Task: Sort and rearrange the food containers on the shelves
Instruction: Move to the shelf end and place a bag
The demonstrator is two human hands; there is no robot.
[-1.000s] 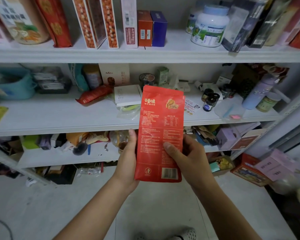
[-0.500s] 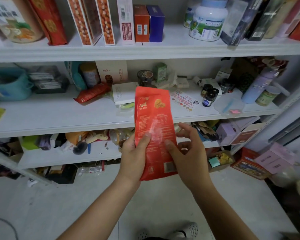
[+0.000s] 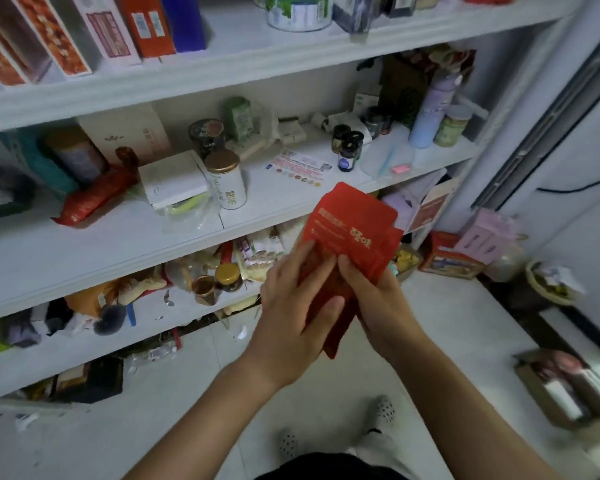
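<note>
Two hands, left hand (image 3: 291, 317) & right hand (image 3: 381, 303), grip red bag (image 3: 350, 230), fingers (image 3: 303, 254) curled round it, by shelf (image 3: 118, 237).

I was looking at a household storeroom, a pantry of sorts. White shelves (image 3: 222, 77) ran in tiers along the wall, crowded without order: snack boxes (image 3: 52, 39) stood upright on the top one, with a tea tin (image 3: 226, 178), small dark jars (image 3: 347, 150) and a lilac bottle (image 3: 430, 112) on the one below. More cartons (image 3: 451, 258) sat on the pale tiled floor (image 3: 187, 393), and I saw a spotted house slipper (image 3: 385, 410) there.
</note>
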